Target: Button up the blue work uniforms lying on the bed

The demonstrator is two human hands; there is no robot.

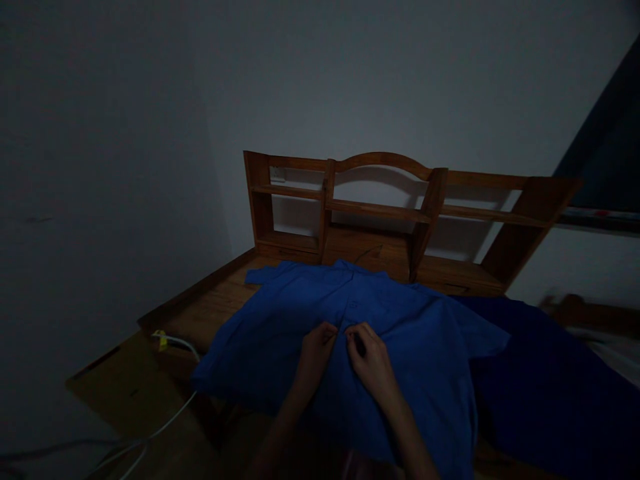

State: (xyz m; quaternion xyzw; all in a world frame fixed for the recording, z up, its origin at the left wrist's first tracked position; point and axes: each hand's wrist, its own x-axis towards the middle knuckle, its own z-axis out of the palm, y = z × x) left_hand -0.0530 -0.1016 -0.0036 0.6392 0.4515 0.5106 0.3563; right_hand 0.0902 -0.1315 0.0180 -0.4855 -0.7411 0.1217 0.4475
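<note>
A blue short-sleeved shirt [410, 340] lies spread on the wooden desk [215, 303], its collar toward the shelves and its lower part hanging over the near edge. My left hand [319, 347] pinches the cloth on the left of the front opening. Close beside it, my right hand [367, 350] has its fingers closed on the cloth on the other side of the placket. A button or small mark shows just above my hands. The room is dim, so whatever lies right between the fingertips is too small to make out.
Behind the shirt stands a wooden shelf unit [380, 212] against the wall. Dark blue cloth [550, 380] lies at the right. A white cable [173, 417] with a yellow tag [163, 341] runs off the desk's left edge, near a yellowish board [125, 383].
</note>
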